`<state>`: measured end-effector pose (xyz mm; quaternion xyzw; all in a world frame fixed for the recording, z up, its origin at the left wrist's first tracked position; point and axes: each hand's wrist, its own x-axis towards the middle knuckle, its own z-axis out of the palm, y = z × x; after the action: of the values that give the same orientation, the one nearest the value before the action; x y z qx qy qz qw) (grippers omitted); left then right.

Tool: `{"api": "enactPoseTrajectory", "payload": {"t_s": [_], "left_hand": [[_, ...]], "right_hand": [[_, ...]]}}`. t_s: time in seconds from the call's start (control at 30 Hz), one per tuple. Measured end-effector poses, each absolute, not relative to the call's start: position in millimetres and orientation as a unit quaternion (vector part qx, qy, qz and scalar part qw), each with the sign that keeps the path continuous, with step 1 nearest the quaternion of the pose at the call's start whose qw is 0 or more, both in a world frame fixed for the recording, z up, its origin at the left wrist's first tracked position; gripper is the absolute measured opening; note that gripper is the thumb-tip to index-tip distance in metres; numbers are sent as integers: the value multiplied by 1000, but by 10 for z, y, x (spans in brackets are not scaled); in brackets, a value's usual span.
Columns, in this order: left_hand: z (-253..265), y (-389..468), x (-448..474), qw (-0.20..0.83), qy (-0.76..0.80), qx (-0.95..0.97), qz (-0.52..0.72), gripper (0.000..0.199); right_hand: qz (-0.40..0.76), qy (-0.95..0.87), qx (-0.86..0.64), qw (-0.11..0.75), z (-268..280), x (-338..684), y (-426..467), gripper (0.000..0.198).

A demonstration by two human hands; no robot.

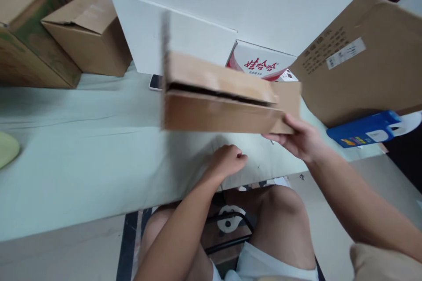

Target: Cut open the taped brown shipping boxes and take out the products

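Note:
A brown cardboard box (220, 112) hangs tilted above the cloth-covered table, a dark gap running along its seam and flaps standing out at both ends. Its left end is blurred. My right hand (301, 138) grips the flap at the box's right end, thumb on the near face and fingers underneath. Below the box and apart from it, my left hand (230, 160) is closed in a loose fist close to the table's front edge; nothing shows in it.
Several cardboard boxes (89, 39) stand at the back left. A white panel (184, 22) and a white box with red lettering (260, 61) are behind. On the right are a large carton (359, 57) and a blue bottle (365, 131). A phone (155, 82) lies behind the held box.

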<state>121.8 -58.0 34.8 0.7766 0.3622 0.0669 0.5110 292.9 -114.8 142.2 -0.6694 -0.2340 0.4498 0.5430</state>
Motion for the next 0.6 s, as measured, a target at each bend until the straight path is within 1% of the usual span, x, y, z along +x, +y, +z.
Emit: {"api": "enactPoseTrajectory", "payload": {"t_s": [0.1, 0.17, 0.23, 0.33, 0.43, 0.5, 0.6], "left_hand": [[342, -591, 1235, 505, 354, 785, 59, 38], [339, -582, 1245, 505, 354, 785, 55, 41], [335, -566, 1262, 503, 356, 786, 57, 42], [321, -548, 1310, 501, 357, 786, 62, 41], [304, -544, 1366, 500, 359, 786, 64, 40], [292, -545, 1395, 498, 361, 786, 62, 40], [268, -537, 1421, 495, 367, 785, 59, 39]], "right_hand": [[309, -132, -716, 612, 1483, 3182, -1738, 34], [212, -111, -728, 643, 1506, 3386, -2084, 31], [143, -108, -728, 661, 1499, 3621, -2337, 31], [108, -69, -732, 669, 1448, 4015, -2490, 36], [114, -34, -753, 647, 1394, 4411, -2403, 40], [116, -33, -773, 623, 1370, 4652, -2253, 36], [103, -54, -797, 592, 1360, 4955, -1940, 22]]}}
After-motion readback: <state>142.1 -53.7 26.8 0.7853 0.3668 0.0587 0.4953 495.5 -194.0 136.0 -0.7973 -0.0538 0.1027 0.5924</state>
